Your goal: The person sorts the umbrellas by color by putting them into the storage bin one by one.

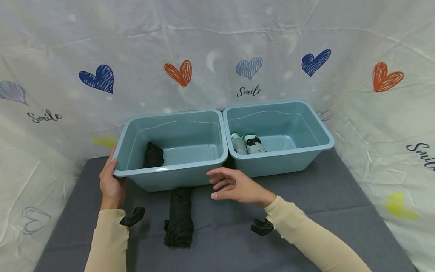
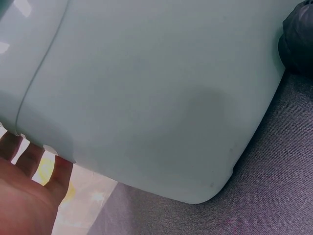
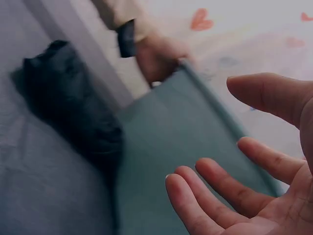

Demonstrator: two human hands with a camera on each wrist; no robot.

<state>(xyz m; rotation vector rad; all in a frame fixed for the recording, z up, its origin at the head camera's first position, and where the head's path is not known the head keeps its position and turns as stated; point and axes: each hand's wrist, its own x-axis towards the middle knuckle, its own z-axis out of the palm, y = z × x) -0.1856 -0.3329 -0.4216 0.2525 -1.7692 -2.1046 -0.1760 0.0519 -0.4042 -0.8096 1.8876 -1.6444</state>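
My left hand grips the left light-blue bin at its near left corner. In the left wrist view its fingers go behind the bin's edge. My right hand is held in the air by the same bin's near right corner, fingers spread and loosely bent, with nothing in them. A folded black umbrella lies on the cloth in front of the left bin, its far end against the bin's front wall. Inside that bin a dark bundle stands at the left end.
The right light-blue bin stands beside the left one. It contains a pale bottle and a white-and-black bundle. Behind both hangs a white sheet printed with hearts. Grey cloth covers the table.
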